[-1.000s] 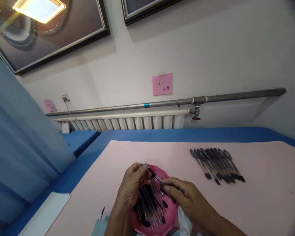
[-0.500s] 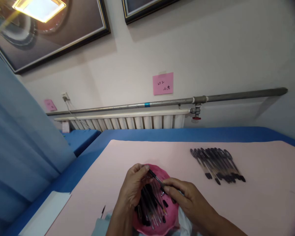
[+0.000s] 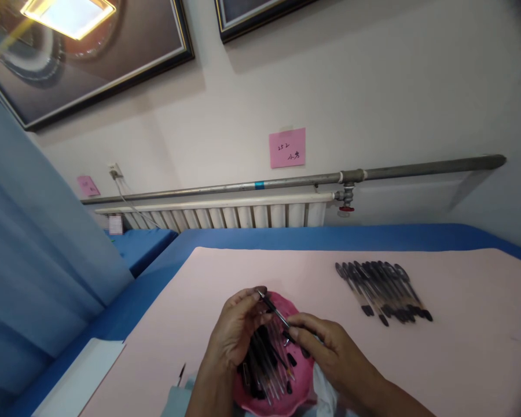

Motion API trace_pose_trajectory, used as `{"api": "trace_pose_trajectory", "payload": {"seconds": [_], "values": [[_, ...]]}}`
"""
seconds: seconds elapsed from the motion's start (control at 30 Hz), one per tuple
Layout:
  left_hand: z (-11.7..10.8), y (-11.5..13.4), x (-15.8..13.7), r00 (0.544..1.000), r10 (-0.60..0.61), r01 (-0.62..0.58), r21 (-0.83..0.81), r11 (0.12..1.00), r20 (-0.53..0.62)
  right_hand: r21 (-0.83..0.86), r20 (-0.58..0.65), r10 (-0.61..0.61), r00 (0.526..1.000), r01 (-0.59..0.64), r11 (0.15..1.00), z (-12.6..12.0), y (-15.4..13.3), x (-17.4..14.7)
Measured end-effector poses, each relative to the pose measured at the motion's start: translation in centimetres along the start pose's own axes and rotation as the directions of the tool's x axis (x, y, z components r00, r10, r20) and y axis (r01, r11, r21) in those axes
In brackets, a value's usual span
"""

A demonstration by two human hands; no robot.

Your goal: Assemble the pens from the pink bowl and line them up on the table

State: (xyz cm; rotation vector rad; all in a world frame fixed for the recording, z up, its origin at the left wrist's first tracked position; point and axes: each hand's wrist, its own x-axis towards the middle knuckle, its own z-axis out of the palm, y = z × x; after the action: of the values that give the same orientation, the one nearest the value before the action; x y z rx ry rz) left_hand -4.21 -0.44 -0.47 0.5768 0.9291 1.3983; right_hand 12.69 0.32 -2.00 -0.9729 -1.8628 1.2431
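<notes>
Over the pink bowl [image 3: 301, 379], my right hand [image 3: 323, 341] pinches a pen [image 3: 275, 308] by its rear part. The pen is slanted, with its black grip and pale pointed tip toward the upper left. My left hand [image 3: 234, 327] is closed at that tip, thumb and fingers pressed together around it. Whether a small part is also between those fingers, I cannot tell. Clear pen barrels [image 3: 271, 376], dark pieces and a small black cap [image 3: 291, 359] lie in the bowl, partly covered by my left hand.
Several capped pens [image 3: 384, 292] lie in a slanted row on the pink sheet [image 3: 460, 341] at right. A thin pen refill [image 3: 181, 373] lies at the lower left, near a white board [image 3: 80, 376]. A blue curtain [image 3: 39, 260] hangs at left; a radiator [image 3: 243, 216] stands behind the table.
My left fingers have shifted slightly up and left at the pen's front end, and the pale pointed tip now shows. My right hand keeps its hold, almost unmoved.
</notes>
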Motion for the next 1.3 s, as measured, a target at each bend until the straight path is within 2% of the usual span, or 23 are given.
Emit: {"api": "trace_pose_trajectory", "payload": {"seconds": [0.37, 0.5, 0.73, 0.9, 1.17, 1.3], "values": [[0.55, -0.17, -0.01, 1.0, 0.018, -0.018, 0.045, 0.999, -0.006, -0.026, -0.013, 0.003, 1.0, -0.003, 1.0, -0.08, -0.1, 0.06], [0.5, -0.42, 0.12, 0.999, 0.009, -0.007, 0.052, 0.999, -0.031, -0.031, 0.018, -0.016, 1.0, 0.016, 0.999, 0.04, -0.06, -0.01], [0.41, -0.24, 0.06, 1.0, -0.014, 0.014, -0.011, 1.0, -0.002, 0.025, 0.019, 0.003, 1.0, -0.003, 1.0, 0.17, -0.03, -0.03], [0.54, -0.48, 0.07, 0.999, -0.025, 0.024, -0.021, 0.999, -0.036, 0.029, 0.015, -0.021, 1.0, 0.021, 0.999, 0.12, -0.2, -0.08], [0.25, -0.31, 0.06, 1.0, -0.001, 0.001, -0.024, 1.0, 0.011, 0.197, 0.053, 0.113, 0.992, -0.122, 0.973, 0.39, 0.07, -0.06], [0.25, -0.55, 0.11, 0.999, -0.022, 0.022, 0.005, 1.0, 0.025, 0.185, 0.044, 0.087, 0.995, -0.093, 0.978, 0.29, 0.2, -0.02]]}}
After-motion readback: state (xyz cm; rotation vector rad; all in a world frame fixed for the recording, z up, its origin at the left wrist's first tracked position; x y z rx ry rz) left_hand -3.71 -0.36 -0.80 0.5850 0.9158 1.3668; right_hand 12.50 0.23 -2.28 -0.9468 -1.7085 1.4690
